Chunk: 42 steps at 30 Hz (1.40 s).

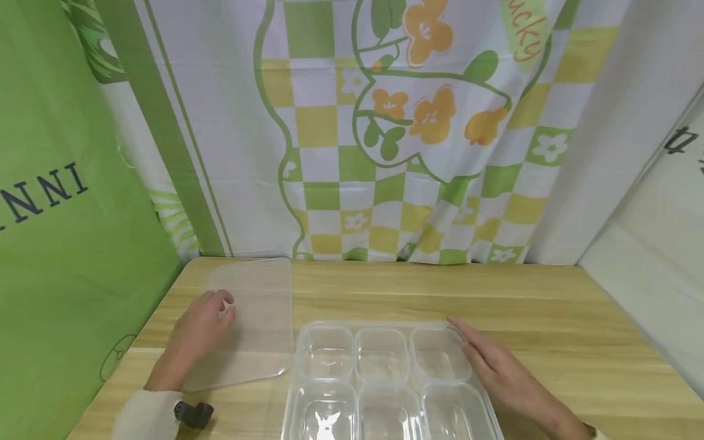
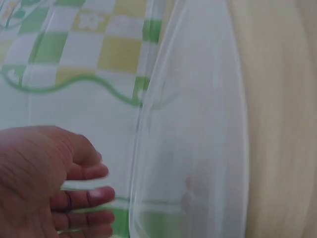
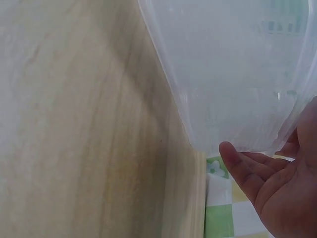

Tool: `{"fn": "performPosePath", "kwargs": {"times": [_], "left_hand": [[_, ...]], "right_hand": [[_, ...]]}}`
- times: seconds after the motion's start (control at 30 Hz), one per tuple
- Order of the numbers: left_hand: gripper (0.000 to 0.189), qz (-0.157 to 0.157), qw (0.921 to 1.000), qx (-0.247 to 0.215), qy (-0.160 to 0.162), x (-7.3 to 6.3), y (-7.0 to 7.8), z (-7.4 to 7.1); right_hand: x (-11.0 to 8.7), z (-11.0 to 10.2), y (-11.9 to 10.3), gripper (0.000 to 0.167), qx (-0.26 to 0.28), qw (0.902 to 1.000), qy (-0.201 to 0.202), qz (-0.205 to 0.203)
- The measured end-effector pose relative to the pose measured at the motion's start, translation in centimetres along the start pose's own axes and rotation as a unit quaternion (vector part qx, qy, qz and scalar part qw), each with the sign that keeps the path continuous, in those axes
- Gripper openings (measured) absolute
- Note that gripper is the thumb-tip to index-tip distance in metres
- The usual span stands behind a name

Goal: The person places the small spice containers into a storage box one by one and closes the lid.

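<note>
A clear plastic box [image 1: 355, 373] with several square compartments stands at the front middle of the table. My right hand [image 1: 503, 373] lies along its back right corner, fingers extended and touching the side. In the right wrist view the thumb tip is at the wall of the box [image 3: 233, 79]. To the left, a flat translucent lid [image 1: 264, 324] lies on the table. My left hand [image 1: 200, 327] is over the lid's left part, its fingers loosely bent and holding nothing. In the left wrist view the hand [image 2: 64, 183] appears beside the lid [image 2: 198, 114].
The wooden table [image 1: 561, 342] ends at a patterned curtain [image 1: 385, 201] behind. A green cloth [image 1: 82, 275] hangs on the left and a white one [image 1: 654, 256] on the right. A small black object [image 1: 194, 414] is at the left cuff.
</note>
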<state>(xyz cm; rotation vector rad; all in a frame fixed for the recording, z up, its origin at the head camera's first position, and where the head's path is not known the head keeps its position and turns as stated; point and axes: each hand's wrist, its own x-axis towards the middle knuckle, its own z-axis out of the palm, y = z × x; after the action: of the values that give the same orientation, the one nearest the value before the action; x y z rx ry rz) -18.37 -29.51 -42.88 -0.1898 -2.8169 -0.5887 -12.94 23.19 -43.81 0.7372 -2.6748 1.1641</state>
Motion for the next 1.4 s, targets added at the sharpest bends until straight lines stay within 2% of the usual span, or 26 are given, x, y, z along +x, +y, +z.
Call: {"fn": "performPosePath", "kwargs": {"times": [0.13, 0.23, 0.33, 0.57, 0.77, 0.93, 1.07, 1.23, 1.4], "left_hand": [[0.03, -0.054, 0.9977, 0.016, -0.037, -0.1, -1.6, -0.9], [0.036, -0.083, 0.9939, 0.031, -0.067, -0.3, -2.3, -1.2], [0.04, -0.102, 0.9903, 0.036, -0.087, -0.5, -2.7, -1.3], [0.041, -0.141, 0.9834, 0.026, -0.112, -0.4, -3.1, -1.4], [0.032, -0.154, 0.9795, 0.018, -0.129, -0.3, -3.4, -1.5], [0.015, -0.15, 0.981, 0.013, -0.123, -0.3, -3.8, -1.6], [0.011, -0.145, 0.9825, 0.015, -0.116, -0.3, -4.0, -1.6], [0.015, -0.15, 0.9825, 0.0, -0.11, -0.2, -4.4, -1.4], [0.038, -0.158, 0.9823, -0.018, -0.1, 0.0, -4.6, -1.2]], "right_hand": [[0.1, 0.0, 0.0, 0.045, 0.006, 0.9999, -0.006, 0.01], [0.1, 0.0, 0.0, 0.045, 0.004, 0.9999, -0.006, 0.013], [0.1, -0.1, 0.0, 0.045, 0.003, 0.9998, -0.007, 0.018], [0.1, -0.1, 0.0, 0.045, 0.007, 0.9996, -0.011, 0.025], [0.1, -0.1, 0.1, 0.044, 0.009, 0.9997, -0.009, 0.022], [0.0, 0.0, 0.1, 0.044, 0.008, 0.9998, -0.007, 0.019], [0.1, -0.1, 0.1, 0.044, 0.007, 0.9998, -0.005, 0.02], [0.0, -0.1, 0.1, 0.043, 0.016, 0.9996, -0.009, 0.022], [0.1, -0.1, 0.1, 0.043, 0.018, 0.9996, -0.008, 0.021]]}}
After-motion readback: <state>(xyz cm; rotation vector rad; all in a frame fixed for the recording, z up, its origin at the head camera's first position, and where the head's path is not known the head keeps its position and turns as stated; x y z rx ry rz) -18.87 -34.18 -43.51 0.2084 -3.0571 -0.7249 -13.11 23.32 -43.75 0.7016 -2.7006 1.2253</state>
